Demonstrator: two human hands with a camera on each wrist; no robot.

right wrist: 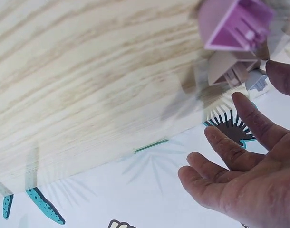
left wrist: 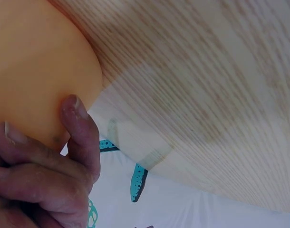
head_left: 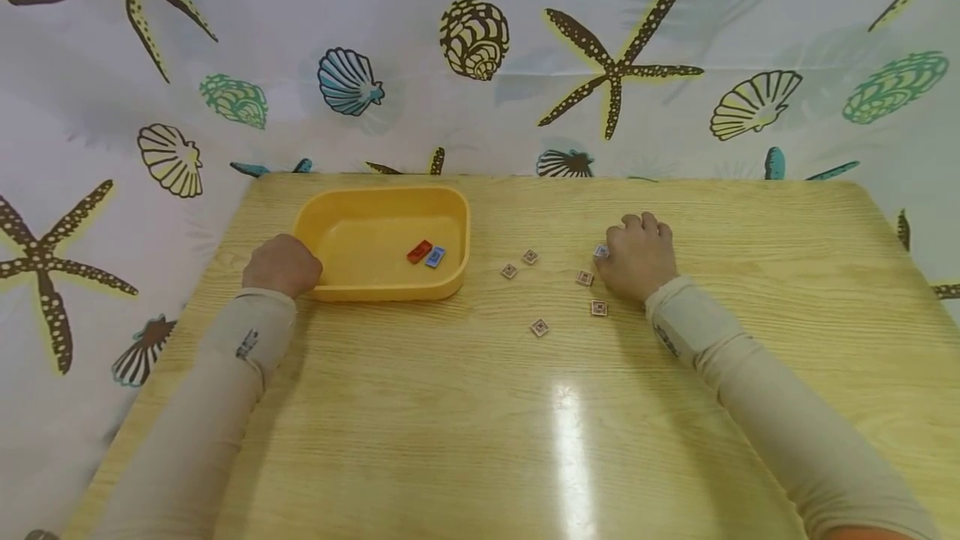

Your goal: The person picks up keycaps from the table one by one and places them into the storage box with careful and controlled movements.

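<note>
A yellow tray (head_left: 375, 293) stands at the back left, with a red keycap (head_left: 419, 252) and a blue keycap (head_left: 435, 257) lying inside. My left hand (head_left: 281, 265) holds its left end with curled fingers; the left wrist view shows fingertips (left wrist: 74, 107) against the tray wall. Among loose keycaps right of the tray, my right hand (head_left: 640, 258) pinches a pale bluish keycap (right wrist: 256, 80) between thumb and index finger. Its other fingers are spread apart. Close to that hand lie a pink keycap (right wrist: 235, 26) and a brownish keycap (right wrist: 230, 69), hollow sides showing.
Farther left on the wooden table (head_left: 420, 407) are more loose keycaps, among them an upper keycap (head_left: 530, 257), one beside it (head_left: 509, 271) and a nearer one (head_left: 540, 327). A sea-patterned cloth (head_left: 420, 40) hangs behind the table's back edge.
</note>
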